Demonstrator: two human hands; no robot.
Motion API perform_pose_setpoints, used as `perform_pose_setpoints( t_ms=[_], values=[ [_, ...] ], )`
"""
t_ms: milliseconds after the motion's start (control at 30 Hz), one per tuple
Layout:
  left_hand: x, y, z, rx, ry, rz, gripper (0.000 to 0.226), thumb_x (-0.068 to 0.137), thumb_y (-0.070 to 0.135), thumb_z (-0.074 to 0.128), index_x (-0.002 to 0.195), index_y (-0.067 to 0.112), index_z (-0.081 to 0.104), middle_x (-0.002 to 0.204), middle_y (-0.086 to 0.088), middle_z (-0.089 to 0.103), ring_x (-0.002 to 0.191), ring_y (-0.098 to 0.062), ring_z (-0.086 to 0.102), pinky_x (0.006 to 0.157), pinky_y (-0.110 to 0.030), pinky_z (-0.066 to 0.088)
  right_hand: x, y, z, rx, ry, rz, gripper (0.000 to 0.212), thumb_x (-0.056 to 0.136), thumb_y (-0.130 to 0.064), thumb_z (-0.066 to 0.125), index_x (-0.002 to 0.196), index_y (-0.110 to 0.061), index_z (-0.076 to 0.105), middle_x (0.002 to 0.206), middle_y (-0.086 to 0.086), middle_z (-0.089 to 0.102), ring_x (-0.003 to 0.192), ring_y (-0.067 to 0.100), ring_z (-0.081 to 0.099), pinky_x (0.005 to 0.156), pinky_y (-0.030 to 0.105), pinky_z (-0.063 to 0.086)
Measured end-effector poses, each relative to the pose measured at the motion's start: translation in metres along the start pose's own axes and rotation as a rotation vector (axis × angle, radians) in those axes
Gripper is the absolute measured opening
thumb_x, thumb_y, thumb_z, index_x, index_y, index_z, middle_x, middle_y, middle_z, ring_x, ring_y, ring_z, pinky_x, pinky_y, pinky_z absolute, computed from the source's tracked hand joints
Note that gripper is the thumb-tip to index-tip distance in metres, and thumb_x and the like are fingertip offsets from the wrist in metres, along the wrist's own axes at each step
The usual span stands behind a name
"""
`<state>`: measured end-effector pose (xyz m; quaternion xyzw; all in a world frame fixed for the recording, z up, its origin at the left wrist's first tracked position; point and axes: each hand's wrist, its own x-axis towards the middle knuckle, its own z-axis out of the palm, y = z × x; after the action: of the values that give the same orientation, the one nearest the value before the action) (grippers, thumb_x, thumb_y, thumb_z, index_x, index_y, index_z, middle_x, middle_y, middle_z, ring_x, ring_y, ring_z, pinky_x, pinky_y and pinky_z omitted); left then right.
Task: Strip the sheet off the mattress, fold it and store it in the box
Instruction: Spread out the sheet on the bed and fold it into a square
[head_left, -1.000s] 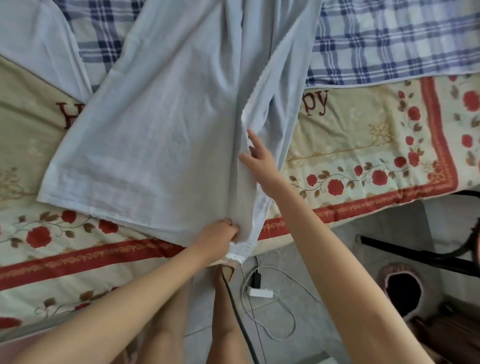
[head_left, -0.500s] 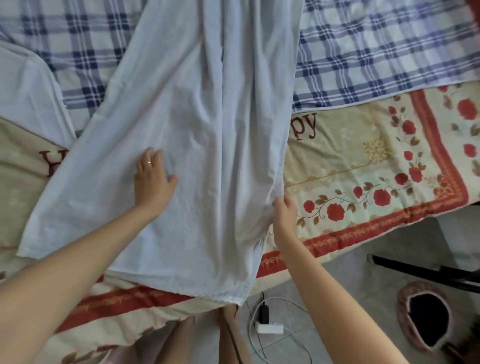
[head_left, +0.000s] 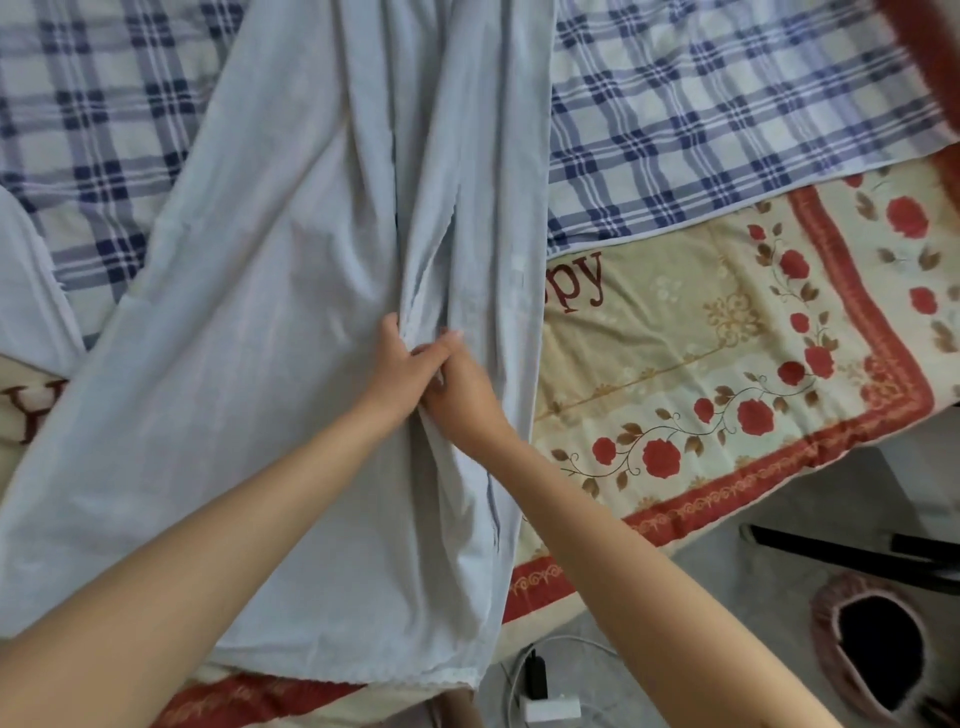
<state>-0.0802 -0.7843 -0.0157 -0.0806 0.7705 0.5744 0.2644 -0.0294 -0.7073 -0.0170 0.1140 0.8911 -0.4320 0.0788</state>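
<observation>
A pale blue sheet (head_left: 270, 364) lies folded lengthwise across the bed, running from the top of the view down over the front edge. My left hand (head_left: 402, 371) and my right hand (head_left: 460, 387) meet at the middle of the sheet, both pinching a raised fold of its cloth near the right side. The fingers of the two hands touch each other. The sheet's scalloped hem (head_left: 415, 680) hangs at the bed's front edge. No box is in view.
Under the sheet lie a blue-and-white plaid cloth (head_left: 727, 119) and a cream blanket with red roses (head_left: 727, 395). On the floor at the right stand a pink slipper (head_left: 872, 644), a black bar (head_left: 841, 551) and a white charger with cable (head_left: 550, 701).
My left hand slid right from the sheet's flat middle and my right hand left the sheet's right edge; both now meet and grip a fold at the centre. The view moved closer.
</observation>
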Motion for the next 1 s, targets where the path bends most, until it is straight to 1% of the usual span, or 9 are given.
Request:
perform_pose_setpoints(
  t_ms=[33,100,200,300,400,533,633,800,1000],
  values=[
    [0.007,0.001,0.000,0.013,0.076,-0.033,0.059,0.077,0.019,0.070,0.125,0.001,0.040,0.114,-0.009,0.056,0.099,-0.017,0.055,0.085,-0.024,0.044,0.001,0.006,-0.006,0.054,-0.040,-0.024,0.016,0.085,-0.009,0.055,0.097,-0.006,0.065,0.098,0.005,0.060,0.094,0.024,0.058,0.077,0.035,0.043],
    [0.016,0.003,-0.009,0.143,0.187,-0.047,0.046,0.079,-0.001,0.059,0.123,0.001,0.045,0.106,-0.009,0.057,0.089,-0.019,0.054,0.071,-0.020,0.038,0.005,0.026,-0.019,0.019,0.114,0.001,0.021,0.085,-0.012,0.056,0.103,-0.010,0.065,0.106,0.004,0.059,0.100,0.020,0.056,0.085,0.033,0.044],
    [0.027,0.002,-0.021,0.317,0.254,-0.019,0.030,0.082,0.000,0.051,0.111,0.003,0.057,0.096,-0.009,0.058,0.089,-0.026,0.056,0.067,-0.023,0.034,0.025,0.055,-0.045,0.059,0.392,0.368,0.039,0.090,-0.016,0.056,0.128,-0.013,0.048,0.127,0.003,0.047,0.115,0.016,0.049,0.096,0.026,0.041],
    [0.026,-0.002,-0.025,0.363,0.200,0.140,0.021,0.080,0.002,0.049,0.099,0.003,0.058,0.091,-0.009,0.058,0.083,-0.022,0.052,0.065,-0.025,0.033,0.052,0.076,-0.063,-0.040,0.324,0.496,0.027,0.092,-0.027,0.055,0.114,-0.011,0.054,0.114,0.004,0.056,0.092,0.018,0.057,0.073,0.028,0.048],
    [0.028,-0.013,-0.025,0.457,0.079,0.342,0.029,0.074,0.022,0.041,0.072,-0.004,0.053,0.078,-0.014,0.051,0.074,-0.027,0.048,0.064,-0.034,0.034,0.069,0.082,-0.071,-0.281,0.255,0.385,0.012,0.093,-0.019,0.048,0.084,-0.011,0.052,0.078,0.001,0.056,0.059,0.013,0.048,0.047,0.025,0.033],
    [0.035,-0.019,-0.023,0.602,-0.014,0.354,0.056,0.072,0.040,0.033,0.088,0.000,0.069,0.108,-0.012,0.061,0.095,-0.036,0.057,0.083,-0.043,0.046,0.081,0.083,-0.082,-0.738,0.152,0.166,0.017,0.089,-0.009,0.043,0.075,-0.011,0.051,0.057,-0.004,0.040,0.048,0.014,0.039,0.044,0.024,0.022],
    [0.035,-0.017,-0.020,0.759,0.020,0.337,0.065,0.075,0.051,0.030,0.110,0.011,0.066,0.136,-0.007,0.048,0.125,-0.031,0.045,0.103,-0.047,0.036,0.088,0.091,-0.093,-0.910,0.101,0.172,0.016,0.090,-0.007,0.043,0.086,-0.009,0.058,0.068,-0.001,0.049,0.054,0.016,0.044,0.049,0.025,0.029],
    [0.044,-0.018,-0.016,1.127,-0.115,0.169,0.064,0.088,0.065,0.034,0.139,0.028,0.044,0.159,0.006,0.009,0.146,-0.024,0.005,0.112,-0.048,0.018,0.091,0.101,-0.100,-0.652,0.132,0.228,0.033,0.093,-0.018,0.049,0.124,-0.007,0.044,0.128,0.010,0.048,0.090,0.030,0.059,0.059,0.035,0.043],
    [0.053,-0.006,-0.015,1.295,-0.203,0.129,0.082,0.082,0.075,0.032,0.141,0.019,0.041,0.158,0.004,0.015,0.144,-0.029,0.012,0.106,-0.050,0.032,0.118,0.091,-0.097,-0.156,0.255,0.504,0.042,0.086,-0.033,0.062,0.116,-0.007,0.048,0.107,0.006,0.061,0.092,0.027,0.060,0.076,0.037,0.046]
  ],
)
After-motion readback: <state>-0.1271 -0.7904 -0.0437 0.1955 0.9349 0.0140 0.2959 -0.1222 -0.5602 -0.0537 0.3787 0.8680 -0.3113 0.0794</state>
